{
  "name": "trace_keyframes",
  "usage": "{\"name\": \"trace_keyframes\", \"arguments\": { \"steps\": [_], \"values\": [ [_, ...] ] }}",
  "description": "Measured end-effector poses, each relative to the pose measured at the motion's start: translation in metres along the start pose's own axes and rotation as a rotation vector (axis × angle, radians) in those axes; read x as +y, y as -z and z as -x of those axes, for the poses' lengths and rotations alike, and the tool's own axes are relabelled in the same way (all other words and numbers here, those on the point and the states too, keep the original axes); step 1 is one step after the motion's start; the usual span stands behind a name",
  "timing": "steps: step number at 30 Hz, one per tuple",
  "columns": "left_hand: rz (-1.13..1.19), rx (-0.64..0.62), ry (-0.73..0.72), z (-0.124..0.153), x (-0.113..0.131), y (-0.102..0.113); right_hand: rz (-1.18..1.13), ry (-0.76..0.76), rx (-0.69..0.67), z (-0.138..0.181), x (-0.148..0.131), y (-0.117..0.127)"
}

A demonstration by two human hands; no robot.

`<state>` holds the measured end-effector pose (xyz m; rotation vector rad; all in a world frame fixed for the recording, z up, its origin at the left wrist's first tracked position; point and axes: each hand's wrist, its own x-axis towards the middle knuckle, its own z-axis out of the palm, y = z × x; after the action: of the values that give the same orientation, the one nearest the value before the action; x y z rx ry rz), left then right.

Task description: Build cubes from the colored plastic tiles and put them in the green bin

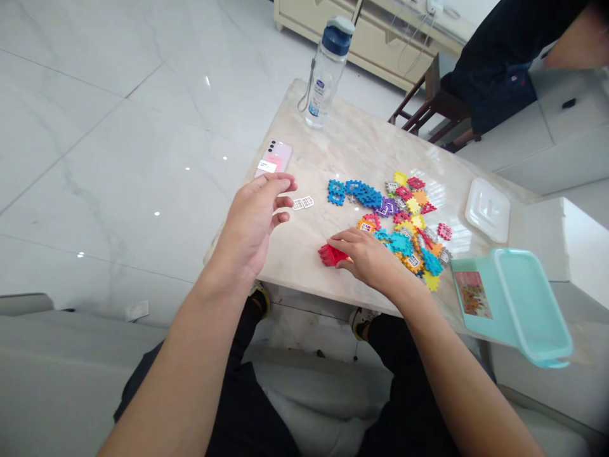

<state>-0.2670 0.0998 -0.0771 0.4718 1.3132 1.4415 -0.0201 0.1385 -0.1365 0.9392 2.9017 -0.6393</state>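
Observation:
My right hand [364,254] rests at the near side of the table with thumb and fingers closed around a red plastic building piece [329,254]; part of that piece is hidden under the fingers. My left hand [254,219] is held up to the left, fingers loosely curled and apart, and nothing shows in it. Just past its fingertips lies a white window-shaped lattice piece [303,202]. Right of my hands spreads a pile of interlocking tiles: blue ones [368,195], purple ones [387,207], turquoise ones [399,243], plus yellow, orange, red and grey.
A water bottle [328,73] stands at the far corner of the marble-look table [371,136], and a phone [276,155] lies at the left edge. To the right are a clear lid [488,209] and a mint-green box [511,304]. Another person [495,82] sits beyond.

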Motion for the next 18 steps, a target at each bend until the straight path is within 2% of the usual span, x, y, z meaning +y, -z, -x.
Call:
{"name": "trace_keyframes", "arguments": {
  "steps": [18],
  "values": [
    [-0.039,-0.017,-0.008,-0.0002,-0.0026,-0.0001,-0.031,-0.028,-0.032,0.0003,-0.0033,0.0071]
  ]
}}
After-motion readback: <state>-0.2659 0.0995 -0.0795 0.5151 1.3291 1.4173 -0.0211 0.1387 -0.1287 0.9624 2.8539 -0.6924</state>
